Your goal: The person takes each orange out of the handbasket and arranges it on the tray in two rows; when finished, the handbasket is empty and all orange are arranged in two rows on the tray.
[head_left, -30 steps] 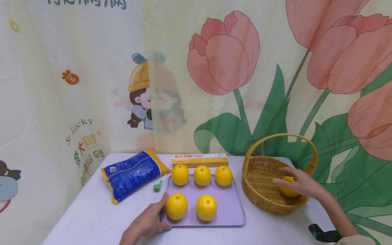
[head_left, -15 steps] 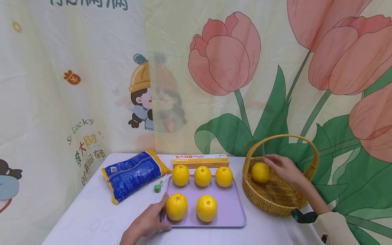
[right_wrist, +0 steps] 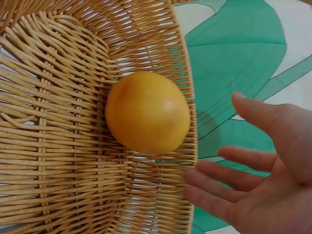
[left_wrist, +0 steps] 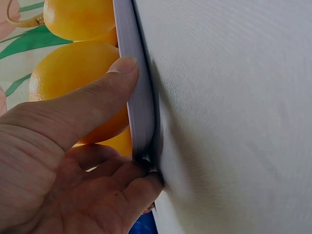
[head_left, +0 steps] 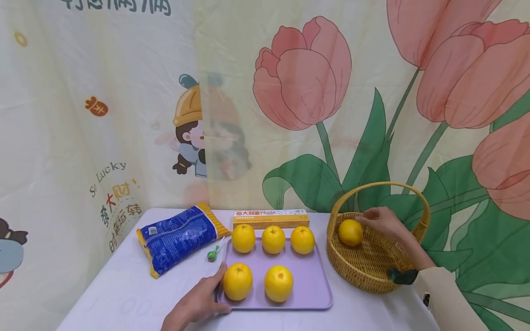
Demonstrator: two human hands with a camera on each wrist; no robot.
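Observation:
My left hand holds the front left corner of a lilac tray, the thumb pressing its rim in the left wrist view and the fingers bent round the corner. Several oranges stand on the tray, such as the front left orange and the front right orange. To the right, another orange lies in a wicker basket, against its wall. My right hand is over the basket beside this orange; in the right wrist view its fingers are spread, apart from the fruit, with nothing in them.
A blue and yellow bag lies left of the tray, with a green lollipop beside it. Behind the tray stands a pasta box. The arched basket handle rises near my right forearm. A printed curtain hangs behind the table.
The orange in the basket has gone from the right side, under my right hand, to the left rear. My right hand has moved left and back and let it go. The left hand stays put.

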